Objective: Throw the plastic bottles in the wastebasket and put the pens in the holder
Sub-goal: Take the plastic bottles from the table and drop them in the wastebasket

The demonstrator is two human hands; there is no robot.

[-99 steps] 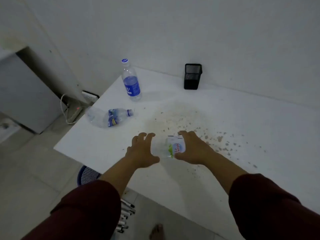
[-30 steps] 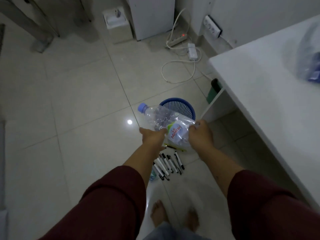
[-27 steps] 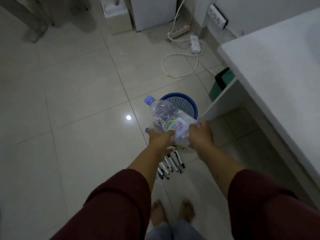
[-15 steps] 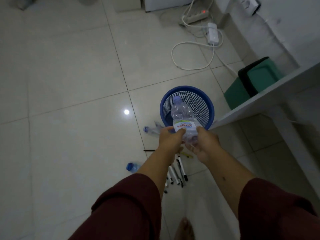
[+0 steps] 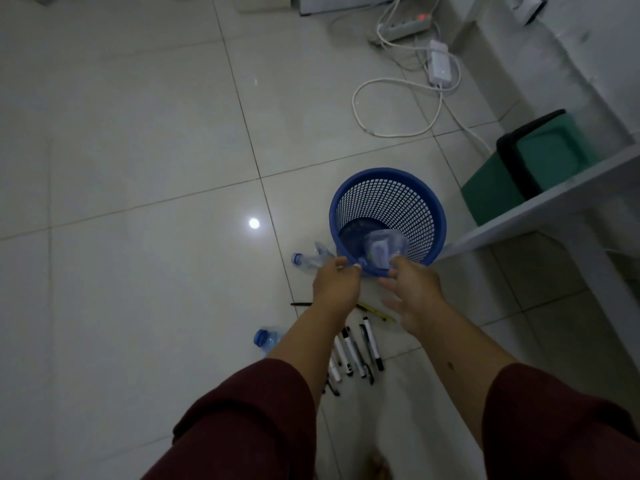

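A blue mesh wastebasket (image 5: 388, 183) stands on the tiled floor. A clear plastic bottle (image 5: 382, 249) with a pale label lies blurred inside it, against the near wall. My left hand (image 5: 337, 284) and my right hand (image 5: 414, 292) hover just in front of the basket's near rim, fingers apart and holding nothing. A crushed clear bottle (image 5: 310, 260) with a blue cap lies on the floor left of the basket. Another blue-capped bottle (image 5: 266, 338) peeks out beside my left forearm. Several pens (image 5: 356, 355) lie in a row on the floor under my arms.
The white table's edge and leg (image 5: 540, 209) run along the right. A green bin with a black liner (image 5: 530, 164) sits under it. A white cable (image 5: 398, 98), an adapter and a power strip lie on the floor at the back. My bare foot shows at the bottom.
Both hands let go of the labelled bottle, which dropped into the blue wastebasket. The hands have spread open and stayed at the near rim.
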